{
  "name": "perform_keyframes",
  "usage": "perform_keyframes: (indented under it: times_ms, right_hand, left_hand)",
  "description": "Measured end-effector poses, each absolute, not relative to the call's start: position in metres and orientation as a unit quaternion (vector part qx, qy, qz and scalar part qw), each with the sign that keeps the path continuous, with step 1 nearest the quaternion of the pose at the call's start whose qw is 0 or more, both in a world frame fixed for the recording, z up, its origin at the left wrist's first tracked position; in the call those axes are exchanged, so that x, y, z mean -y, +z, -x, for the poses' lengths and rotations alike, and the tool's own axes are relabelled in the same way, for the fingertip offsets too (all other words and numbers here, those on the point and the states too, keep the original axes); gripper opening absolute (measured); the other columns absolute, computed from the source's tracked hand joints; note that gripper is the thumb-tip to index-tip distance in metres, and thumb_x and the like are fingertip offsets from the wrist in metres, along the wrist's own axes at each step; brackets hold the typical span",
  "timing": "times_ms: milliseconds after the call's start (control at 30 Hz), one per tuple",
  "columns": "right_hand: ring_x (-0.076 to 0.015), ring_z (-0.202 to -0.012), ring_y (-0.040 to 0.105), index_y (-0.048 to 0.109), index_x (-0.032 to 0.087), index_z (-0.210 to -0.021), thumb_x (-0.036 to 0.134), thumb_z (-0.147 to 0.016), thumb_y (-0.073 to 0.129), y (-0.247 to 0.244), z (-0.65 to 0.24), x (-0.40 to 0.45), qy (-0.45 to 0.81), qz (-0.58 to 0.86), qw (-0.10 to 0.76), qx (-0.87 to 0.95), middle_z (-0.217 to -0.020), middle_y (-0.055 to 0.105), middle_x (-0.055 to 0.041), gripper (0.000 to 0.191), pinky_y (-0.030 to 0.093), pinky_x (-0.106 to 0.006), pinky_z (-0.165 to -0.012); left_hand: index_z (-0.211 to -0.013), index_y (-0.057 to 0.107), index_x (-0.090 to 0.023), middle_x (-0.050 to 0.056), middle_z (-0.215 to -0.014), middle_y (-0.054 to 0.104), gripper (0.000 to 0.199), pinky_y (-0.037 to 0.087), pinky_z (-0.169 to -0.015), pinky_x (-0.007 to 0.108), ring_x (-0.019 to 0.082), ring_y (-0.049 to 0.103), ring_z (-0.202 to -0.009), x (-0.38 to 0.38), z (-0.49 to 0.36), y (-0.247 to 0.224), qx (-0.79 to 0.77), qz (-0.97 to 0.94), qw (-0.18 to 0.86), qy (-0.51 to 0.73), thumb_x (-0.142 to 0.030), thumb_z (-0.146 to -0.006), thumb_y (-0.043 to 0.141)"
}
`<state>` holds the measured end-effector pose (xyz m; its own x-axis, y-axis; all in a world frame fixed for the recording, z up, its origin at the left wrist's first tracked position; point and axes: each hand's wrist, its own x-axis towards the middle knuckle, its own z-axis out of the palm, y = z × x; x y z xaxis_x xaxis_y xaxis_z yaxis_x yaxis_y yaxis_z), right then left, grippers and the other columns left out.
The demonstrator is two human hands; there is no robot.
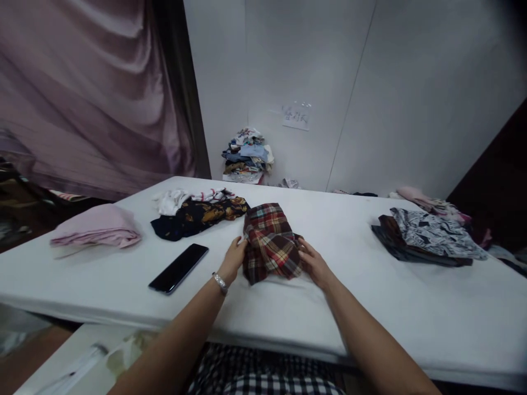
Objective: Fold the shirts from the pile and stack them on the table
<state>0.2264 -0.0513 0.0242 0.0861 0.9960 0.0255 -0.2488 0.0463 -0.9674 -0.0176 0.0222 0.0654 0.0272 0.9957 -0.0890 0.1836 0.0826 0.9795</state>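
Note:
A red, brown and cream plaid shirt (274, 241) lies bunched into a rough bundle on the white-covered table in front of me. My left hand (234, 259), with a silver bracelet at the wrist, holds its left edge, the fingertips partly hidden by the cloth. At the opposite edge, my right hand (315, 263) has its fingers curled onto the fabric. The bundle rests on the tabletop between both hands. To the left of my left hand lies a black phone (179, 269), flat and dark-screened.
Dark floral cloth (200, 215) and white cloth (173, 201) lie behind the phone. A folded pink garment (99, 226) is at far left. Patterned and dark folded clothes (436, 233) form a stack on the right. Beyond the table (337, 219), a clothes pile (248, 153) stands against the wall.

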Motion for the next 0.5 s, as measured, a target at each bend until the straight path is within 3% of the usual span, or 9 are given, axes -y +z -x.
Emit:
perform_keyframes:
  times_ms: [100,200,333,433,500]
  right_hand:
    - [-0.0234,-0.097,0.061,0.052,0.028,-0.132,0.04,-0.07,0.073,0.022,-0.226,0.052,0.491,0.465,0.553,0.488,-0.114,0.065,-0.0059,0.067,0.05,-0.037,-0.08]
    - [-0.0209,-0.087,0.061,0.06,0.026,-0.124,0.037,-0.07,0.072,0.023,-0.225,0.055,0.429,0.483,0.521,0.558,-0.1,0.068,-0.0045,0.057,0.049,-0.035,-0.076]
    - [-0.0198,-0.082,0.06,0.065,0.027,-0.12,0.036,-0.07,0.071,0.026,-0.223,0.059,0.379,0.492,0.502,0.603,-0.102,0.067,-0.0047,0.051,0.049,-0.033,-0.071]
    - [-0.0193,-0.078,0.059,0.069,0.025,-0.112,0.036,-0.07,0.071,0.027,-0.222,0.059,0.355,0.505,0.519,0.592,-0.101,0.067,-0.0053,0.044,0.047,-0.035,-0.072]
    - [-0.0183,-0.073,0.057,0.07,0.022,-0.108,0.037,-0.071,0.069,0.026,-0.222,0.059,0.35,0.511,0.536,0.574,-0.091,0.068,-0.0048,0.04,0.047,-0.034,-0.07]
  left_hand:
    - [-0.125,0.049,-0.022,0.01,-0.137,0.053,0.047,0.048,-0.092,0.035,0.023,0.052,-0.122,-0.014,0.02,0.074,-0.559,-0.539,0.457,0.433,-0.052,-0.09,0.039]
    - [-0.126,0.049,-0.023,0.009,-0.134,0.055,0.052,0.045,-0.097,0.036,0.022,0.054,-0.12,-0.005,0.011,0.077,-0.522,-0.554,0.465,0.454,-0.056,-0.085,0.048]
    - [-0.132,0.043,-0.018,0.013,-0.127,0.06,0.063,0.046,-0.098,0.038,0.024,0.058,-0.114,-0.004,0.001,0.069,-0.526,-0.571,0.44,0.452,-0.04,-0.078,0.065]
    - [-0.135,0.04,-0.019,0.012,-0.121,0.064,0.064,0.048,-0.096,0.04,0.023,0.061,-0.109,-0.008,-0.001,0.059,-0.53,-0.617,0.394,0.428,-0.028,-0.077,0.066]
    - [-0.137,0.039,-0.02,0.011,-0.121,0.065,0.063,0.05,-0.094,0.039,0.022,0.063,-0.107,-0.009,-0.001,0.054,-0.535,-0.645,0.362,0.409,-0.022,-0.078,0.063]
